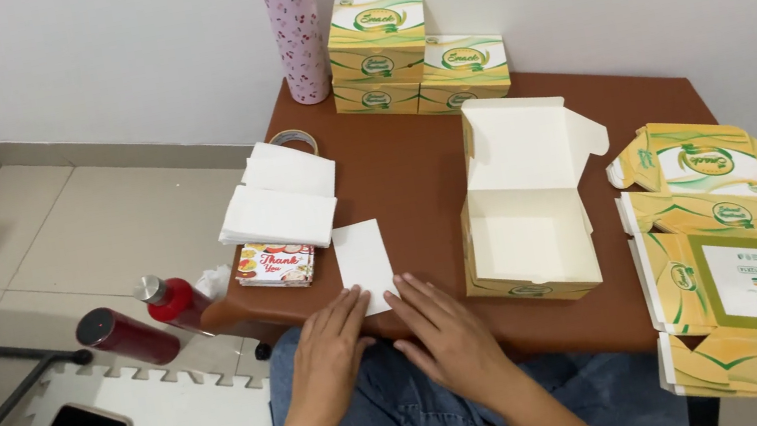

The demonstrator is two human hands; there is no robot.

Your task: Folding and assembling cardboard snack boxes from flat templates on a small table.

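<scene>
A white folded paper sheet [364, 260] lies flat at the near edge of the brown tabletop [413, 177], and both hands press on its lower edge: the left hand [325, 353] and the right hand [446, 334] each rest palm down with fingers spread, grip open and pinching nothing. Just left of the sheet sit a small stack of printed cards [275, 264] and a pile of white napkins [280, 198]. To its right stands an open yellow-and-white cardboard box [525, 210], with flat unfolded boxes [741, 267] beyond, three closed boxes [410, 61] and a pink bottle [296, 28] by the wall.
</scene>
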